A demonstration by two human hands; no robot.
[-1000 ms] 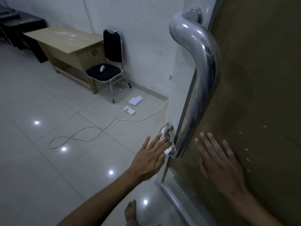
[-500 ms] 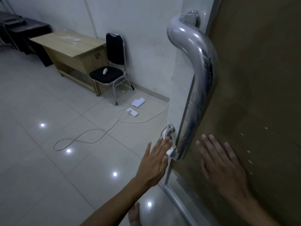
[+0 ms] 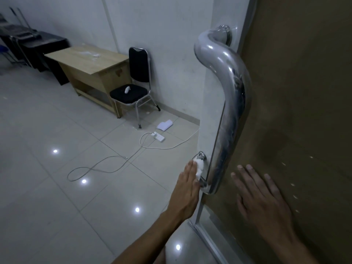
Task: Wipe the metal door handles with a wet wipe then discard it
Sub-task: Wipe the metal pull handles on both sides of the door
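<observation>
left hand (image 3: pixel 187 191) slid wipe (image 3: pixel 199 167) up handle (image 3: pixel 228 103)

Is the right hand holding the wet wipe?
No, the right hand lies flat and open on the brown door; the left hand presses the wet wipe against the handle's lower end.
</observation>
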